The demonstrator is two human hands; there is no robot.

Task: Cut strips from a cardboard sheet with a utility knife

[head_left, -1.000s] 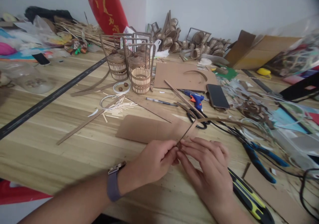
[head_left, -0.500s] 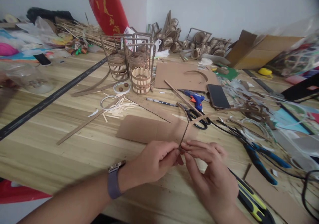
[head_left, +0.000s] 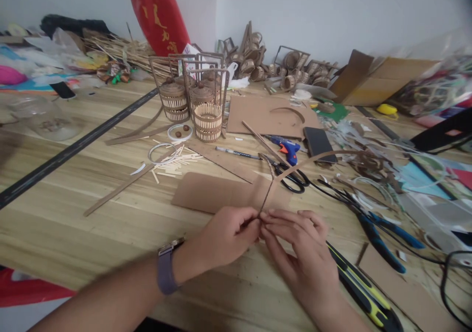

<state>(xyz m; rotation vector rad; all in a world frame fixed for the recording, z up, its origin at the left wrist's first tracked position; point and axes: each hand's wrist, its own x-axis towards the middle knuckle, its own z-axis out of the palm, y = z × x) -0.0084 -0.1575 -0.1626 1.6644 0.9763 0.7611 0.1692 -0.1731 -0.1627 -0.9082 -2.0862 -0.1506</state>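
Cluttered wooden surface [head_left: 73, 214] against a white wall; left hand [head_left: 224, 236] and right hand [head_left: 300, 253] pinch a thin cardboard strip [head_left: 267, 192], its far end blurred.

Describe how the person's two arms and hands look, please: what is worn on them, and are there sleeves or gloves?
Both hands are bare, without gloves. The left hand has a watch on its wrist: a greyish-purple band with a small metal buckle showing on top. The left forearm is uncovered as far as the picture shows, so no sleeve is visible. The right hand shows no watch or bracelet, and I see no rings on the fingers.
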